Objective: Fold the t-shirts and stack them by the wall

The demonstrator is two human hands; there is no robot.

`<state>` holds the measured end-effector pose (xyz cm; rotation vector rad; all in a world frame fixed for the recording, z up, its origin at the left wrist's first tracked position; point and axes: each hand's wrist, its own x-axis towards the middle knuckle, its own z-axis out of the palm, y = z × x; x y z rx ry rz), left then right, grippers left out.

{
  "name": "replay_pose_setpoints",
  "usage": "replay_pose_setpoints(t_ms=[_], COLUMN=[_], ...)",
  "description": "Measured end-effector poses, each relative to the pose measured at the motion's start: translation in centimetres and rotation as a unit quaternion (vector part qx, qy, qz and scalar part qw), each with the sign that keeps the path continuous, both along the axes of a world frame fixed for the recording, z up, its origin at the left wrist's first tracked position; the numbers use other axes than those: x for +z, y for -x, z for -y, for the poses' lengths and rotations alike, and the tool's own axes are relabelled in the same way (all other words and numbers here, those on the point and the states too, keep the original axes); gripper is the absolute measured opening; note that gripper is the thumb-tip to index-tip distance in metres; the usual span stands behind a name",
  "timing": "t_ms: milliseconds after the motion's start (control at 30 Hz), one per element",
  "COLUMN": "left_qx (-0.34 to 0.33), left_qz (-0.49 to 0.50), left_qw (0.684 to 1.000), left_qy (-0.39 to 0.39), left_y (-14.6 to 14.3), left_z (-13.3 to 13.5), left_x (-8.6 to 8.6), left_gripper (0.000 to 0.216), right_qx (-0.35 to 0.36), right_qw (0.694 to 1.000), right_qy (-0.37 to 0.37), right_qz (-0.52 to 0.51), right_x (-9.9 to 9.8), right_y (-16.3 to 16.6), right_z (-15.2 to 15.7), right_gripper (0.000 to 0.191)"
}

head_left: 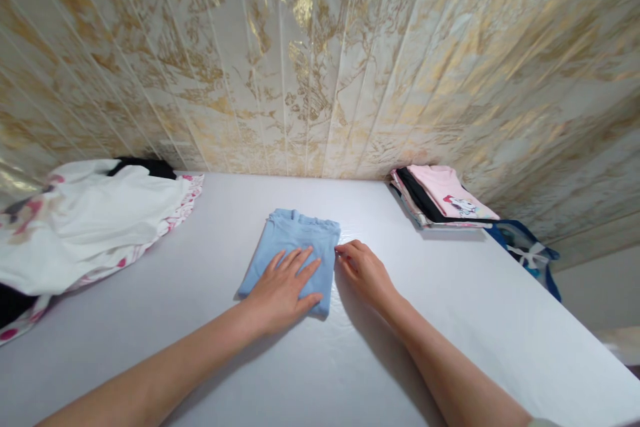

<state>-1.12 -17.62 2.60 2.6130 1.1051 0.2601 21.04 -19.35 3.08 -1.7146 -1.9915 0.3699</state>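
Blue garment (295, 240) sits under spread left fingers (294, 260); right fingers (349, 252) pinching its three-o'clock edge could tug folds loose.

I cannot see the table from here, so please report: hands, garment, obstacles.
Left hand flat on folded blue garment. Right hand fingertips at its right edge. White clothes left, folded pile right, both apart.

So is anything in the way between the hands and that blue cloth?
No, nothing visible. The left hand lies flat on the folded blue cloth, and the right hand, curled, touches its right edge. The white pile and the pink-topped stack sit off to the sides.
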Motion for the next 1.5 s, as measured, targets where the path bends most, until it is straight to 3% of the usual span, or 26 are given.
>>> replay_pose_setpoints(t_ms=[100,233,400,567,700,867,1200,1500], left_qx=[0.007,0.065,0.117,0.121,0.108,0.106,0.092,0.084], left_qz=[0.048,0.108,0.113,0.165,0.195,0.207,0.149,0.217], left_qw=[0.999,0.992,0.986,0.979,0.975,0.972,0.985,0.972], left_qy=[-0.003,-0.011,0.02,0.015,0.017,0.02,-0.001,0.015], left_y=[-0.1,-1.9,-6.1,-7.8,-7.6,-7.5,-7.1,-7.1], left_z=[-1.7,-6.3,-9.9,-10.0,-10.3,-10.4,-9.5,-9.7], left_x=[1.1,2.9,1.7,-0.7,-1.6,-1.0,0.1,0.2], left_gripper=[0.04,0.022,0.012,0.02,0.022,0.006,0.006,0.002], right_qx=[-0.019,-0.047,-0.112,-0.114,-0.093,-0.086,-0.108,-0.097], right_qw=[0.998,0.989,0.983,0.985,0.983,0.985,0.981,0.983], right_qy=[0.017,0.078,0.111,0.08,0.074,0.067,0.037,0.055], right_qz=[-0.064,-0.116,-0.093,-0.104,-0.14,-0.136,-0.155,-0.144], right_x=[-0.3,-0.3,-0.5,-1.7,-2.1,-1.9,-1.7,-1.3], right_y=[-1.0,-2.5,-2.4,-2.1,-2.0,-1.5,-1.1,-0.7], right_z=[-1.0,-3.8,-6.9,-7.1,-6.9,-7.0,-6.4,-6.3], right_gripper=[0.026,0.024,0.012,0.011,0.01,0.009,0.007,0.004])
